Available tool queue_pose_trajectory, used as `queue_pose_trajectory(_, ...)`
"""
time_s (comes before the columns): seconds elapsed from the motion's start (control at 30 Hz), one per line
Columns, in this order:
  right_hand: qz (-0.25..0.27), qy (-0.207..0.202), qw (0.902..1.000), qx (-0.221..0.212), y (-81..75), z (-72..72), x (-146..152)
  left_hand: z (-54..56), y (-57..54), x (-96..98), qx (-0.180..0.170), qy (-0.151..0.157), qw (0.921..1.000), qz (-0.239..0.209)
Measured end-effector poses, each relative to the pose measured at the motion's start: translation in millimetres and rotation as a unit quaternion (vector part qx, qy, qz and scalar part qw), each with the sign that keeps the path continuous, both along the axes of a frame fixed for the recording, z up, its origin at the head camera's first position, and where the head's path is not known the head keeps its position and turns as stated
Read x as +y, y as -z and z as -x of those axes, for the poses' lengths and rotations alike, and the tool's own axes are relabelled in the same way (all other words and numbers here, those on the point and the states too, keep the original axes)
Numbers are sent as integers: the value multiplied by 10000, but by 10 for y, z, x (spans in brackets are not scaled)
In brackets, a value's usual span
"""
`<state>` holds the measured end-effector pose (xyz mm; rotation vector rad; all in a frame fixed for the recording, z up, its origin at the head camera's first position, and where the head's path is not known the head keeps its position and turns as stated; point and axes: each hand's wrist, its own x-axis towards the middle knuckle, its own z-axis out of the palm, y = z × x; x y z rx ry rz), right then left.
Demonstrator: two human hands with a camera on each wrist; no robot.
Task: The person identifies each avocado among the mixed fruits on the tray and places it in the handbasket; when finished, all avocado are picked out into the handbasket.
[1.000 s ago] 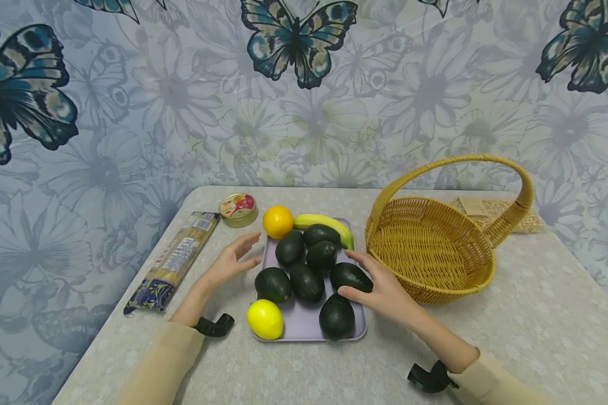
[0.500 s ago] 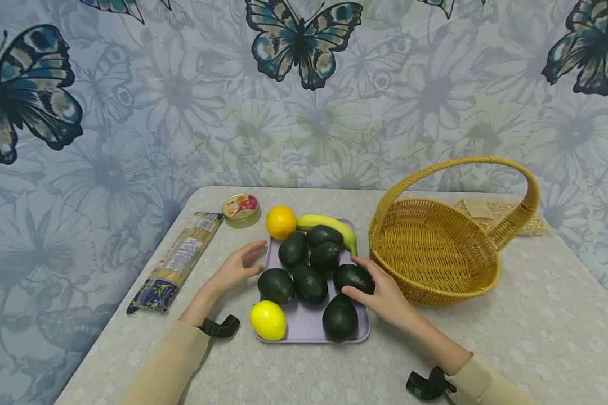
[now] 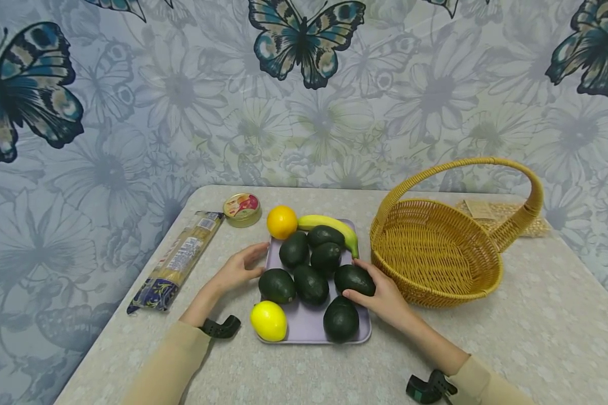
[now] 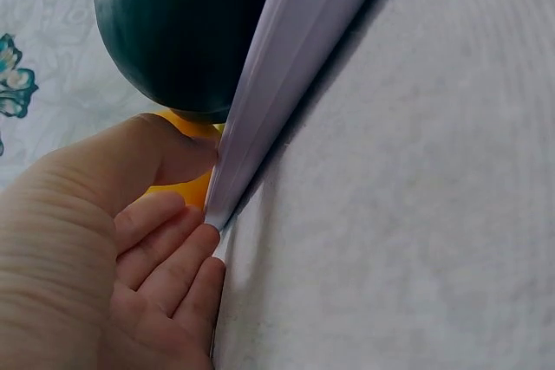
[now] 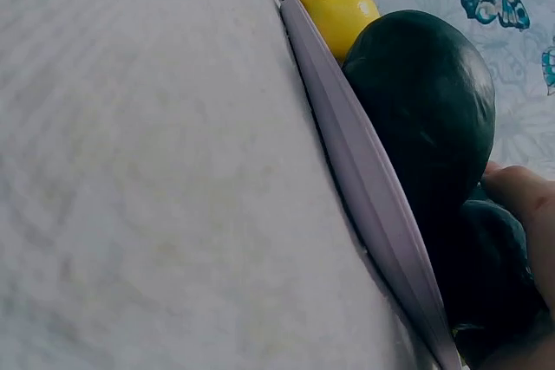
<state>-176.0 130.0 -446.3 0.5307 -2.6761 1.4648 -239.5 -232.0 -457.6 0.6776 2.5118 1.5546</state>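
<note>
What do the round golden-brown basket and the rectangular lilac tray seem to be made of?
Round golden-brown basket: wicker or plastic imitation, slightly glossy, with interlaced strands. Rectangular lilac tray: probably smooth, matte plastic, judging by its even colour and rounded corners; painted metal is possible.

"What did you shift?" 
"Your left hand (image 3: 239, 271) slid slightly nearer, until it met the tray's (image 3: 304, 326) left rim."
"And your right hand (image 3: 387, 295)?"
"You drew its grip closer around the rightmost avocado (image 3: 353, 280)."
</note>
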Motion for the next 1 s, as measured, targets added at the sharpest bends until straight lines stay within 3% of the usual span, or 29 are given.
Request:
queue_pose_trajectory(0.27, -290, 116, 9991, 303, 25, 15, 6, 2, 6, 1, -181, -91, 9998, -35)
queue_pose_trajectory(0.57, -115, 125, 9990, 414, -31, -20, -7, -7, -14, 5, -137, -92, 9999, 34)
queue_pose_trajectory(0.77, -55, 115, 9978, 653, -213, -103, -16, -6, -9, 2, -128, -42, 9999, 1)
queue_pose_trajectory(1.0, 82, -62, 9973, 723, -565, -186, 87, 1, -2, 2, -158, 23, 9998, -70)
